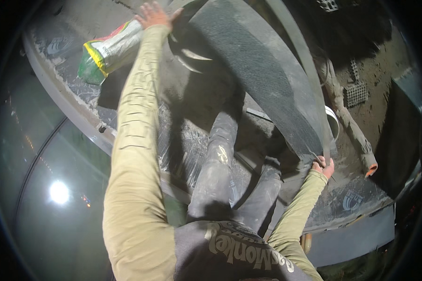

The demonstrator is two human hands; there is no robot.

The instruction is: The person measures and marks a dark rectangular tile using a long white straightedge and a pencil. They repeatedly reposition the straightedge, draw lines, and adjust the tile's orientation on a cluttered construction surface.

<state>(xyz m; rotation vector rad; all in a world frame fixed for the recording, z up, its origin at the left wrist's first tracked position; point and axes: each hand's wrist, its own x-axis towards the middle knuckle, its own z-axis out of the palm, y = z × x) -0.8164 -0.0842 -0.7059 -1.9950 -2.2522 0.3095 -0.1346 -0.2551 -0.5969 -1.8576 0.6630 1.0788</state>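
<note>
A long, curved strip of dark grey sheet (262, 65), rough in the middle, arches from the top centre down to the right. At its lower end my right hand (324, 167) is closed around the strip's edge, with the fingers partly hidden. A paler narrow band (305, 61) runs along the strip's right side. My left hand (155, 16) reaches far out at the top left, fingers spread, with nothing visible in its grip. Just beside it lies a white, green and yellow bag (119, 47). Whether that hand rests on the surface beneath cannot be made out.
A dusty pipe with an orange end (358, 133) lies to the right, near a white perforated piece (355, 93). Part of a white round rim (333, 122) shows behind the strip. The platform's curved edge (63, 105) runs along the left, beyond which a bright light shows.
</note>
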